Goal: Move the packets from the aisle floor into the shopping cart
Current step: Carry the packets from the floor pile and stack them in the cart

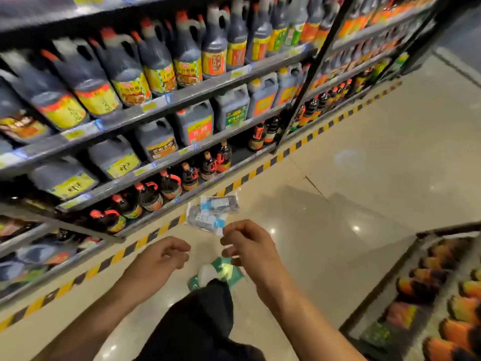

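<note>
hands [200, 252] loosely curled, empty | 2 crinkly plastic packets [212, 212] | glossy floor [364, 178]

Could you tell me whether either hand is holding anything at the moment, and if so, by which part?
Nothing is held. The left hand and right hand are both loosely curled and empty, with no grip on the packets, which lie on the floor.

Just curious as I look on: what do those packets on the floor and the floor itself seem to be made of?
The packets look like thin clear plastic film: dark contents show through, and white and blue labels sit on the surface. The blur leaves it somewhat open. The floor looks like polished beige tile or stone: it mirrors the ceiling lights as bright spots, and thin joint lines cross it.
</note>
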`<state>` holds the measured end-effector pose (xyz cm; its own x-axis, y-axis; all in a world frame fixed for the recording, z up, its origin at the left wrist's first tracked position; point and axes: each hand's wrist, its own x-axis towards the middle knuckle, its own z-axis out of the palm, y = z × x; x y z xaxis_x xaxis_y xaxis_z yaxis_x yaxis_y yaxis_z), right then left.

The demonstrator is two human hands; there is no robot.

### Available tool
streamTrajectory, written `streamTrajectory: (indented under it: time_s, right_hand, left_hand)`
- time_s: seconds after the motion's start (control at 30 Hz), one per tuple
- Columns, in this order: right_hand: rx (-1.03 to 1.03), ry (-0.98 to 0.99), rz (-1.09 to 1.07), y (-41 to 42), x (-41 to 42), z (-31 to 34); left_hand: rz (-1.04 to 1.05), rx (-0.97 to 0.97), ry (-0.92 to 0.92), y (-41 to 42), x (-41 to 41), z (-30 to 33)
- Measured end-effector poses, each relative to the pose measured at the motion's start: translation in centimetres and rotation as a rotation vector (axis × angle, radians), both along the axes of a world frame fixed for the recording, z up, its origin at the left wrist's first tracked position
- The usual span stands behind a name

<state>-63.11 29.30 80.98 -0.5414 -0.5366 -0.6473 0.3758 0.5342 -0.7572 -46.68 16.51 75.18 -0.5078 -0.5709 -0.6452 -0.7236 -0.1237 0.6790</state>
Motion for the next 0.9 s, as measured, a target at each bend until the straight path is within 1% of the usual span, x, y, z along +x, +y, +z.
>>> streamTrajectory:
  time_s: [0.1, 0.23, 0.37, 0.43, 0.5, 0.6, 0.73, 0.83, 0.9]
  right_hand:
    - [0.019, -0.029, 0.048, -0.9, -3.9, -1.2]
    - [0.094, -0.05, 0.073, -2.7, -9.9, -4.0]
    - [0.185, -0.044, 0.211, -4.6, -15.3, -7.4]
    - [0.225, 0.014, 0.296, -5.7, -18.7, -10.8]
    - [0.264, 0.058, 0.37, -7.3, -21.9, -14.9]
    - [0.318, 0.115, 0.445, -10.6, -25.8, -22.9]
    - [0.404, 0.109, 0.551, -15.6, -28.2, -37.5]
    - [0.453, 0.174, 0.659, -17.7, -29.7, -48.6]
    - [0.466, 0.241, 0.749, -19.1, -30.7, -54.9]
  left_hand:
    - [0.045, 0.016, -0.014, -2.0, -3.5, -0.1]
    - [0.167, 0.028, -0.01, -4.9, -7.0, -1.0]
    - [0.313, 0.058, -0.032, -6.3, -10.6, -4.6]
    - [0.416, 0.121, -0.009, -6.8, -12.9, -8.0]
    - [0.575, 0.205, -0.004, -6.8, -15.0, -11.6]
    - [0.767, 0.256, 0.006, -7.1, -16.9, -18.7]
    - [0.98, 0.404, 0.013, -7.6, -17.6, -30.6]
    - [1.069, 0.45, 0.01, -7.7, -17.9, -40.4]
    - [1.168, 0.488, 0.003, -7.4, -18.1, -46.9]
